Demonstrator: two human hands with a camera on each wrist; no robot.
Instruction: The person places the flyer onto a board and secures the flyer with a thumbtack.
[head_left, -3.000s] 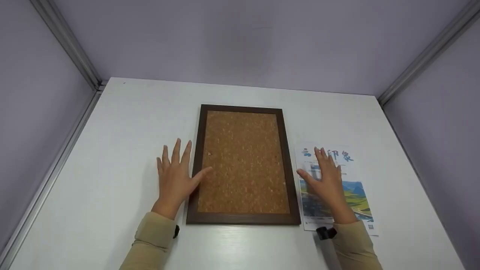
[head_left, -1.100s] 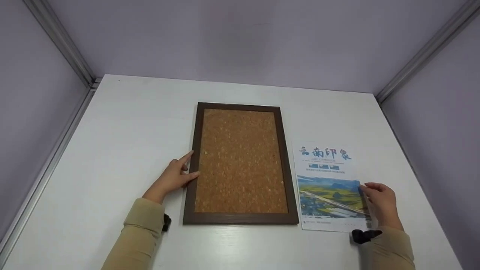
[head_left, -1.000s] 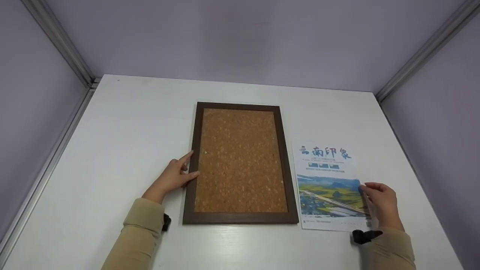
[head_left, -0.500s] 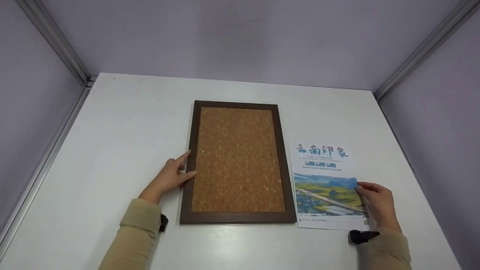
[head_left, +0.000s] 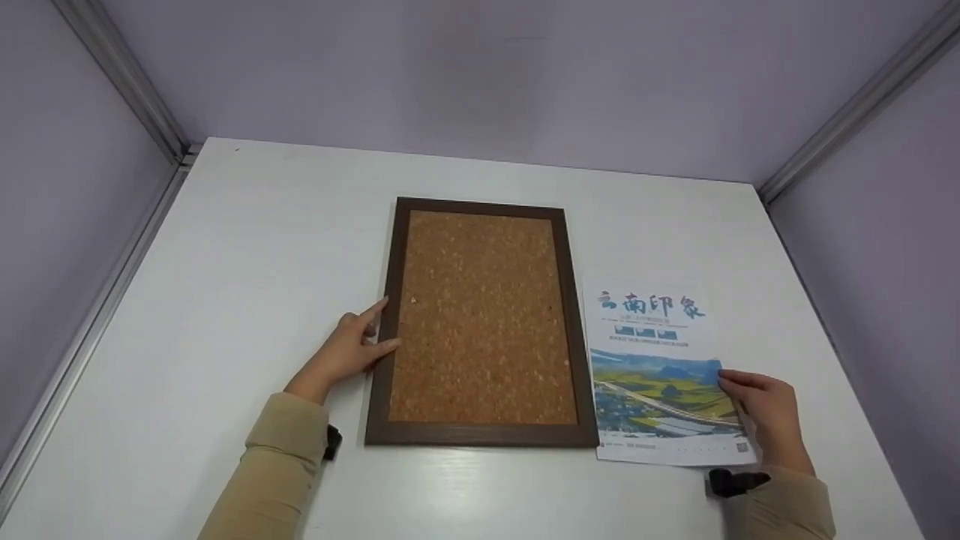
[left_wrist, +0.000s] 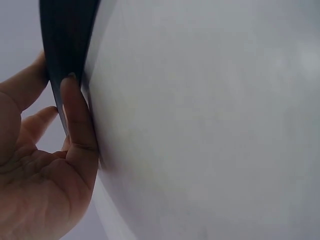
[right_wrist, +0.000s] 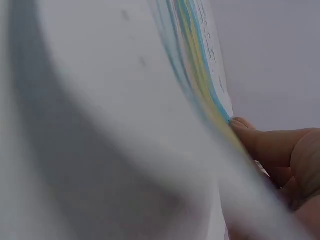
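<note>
Two hands were on a white rectangular surface [head_left: 247, 247] boxed in by lilac walls [head_left: 480, 82] with grey metal corner rails [head_left: 127, 82]. Biggest item: rectangular cork board in a dark brown wooden frame [head_left: 484, 319], flat at centre, long side running away from the person. Just right of it, edge about touching the frame's lower right side: white printed paper leaflet [head_left: 660, 371] with blue characters on top and a green-blue landscape photo below, lying flat.

Left hand [head_left: 349, 352] sat at the frame's left edge, fingers [left_wrist: 75, 115] curled onto the frame with the thumb over its rim; left wrist view showed the dark edge between thumb and fingers. Right hand [head_left: 765, 409] was at the leaflet's right edge, fingers [right_wrist: 245, 127] pinching the paper edge near the photo. Both forearms wore tan sleeves [head_left: 277, 465]. Right wrist view was mostly blur.
</note>
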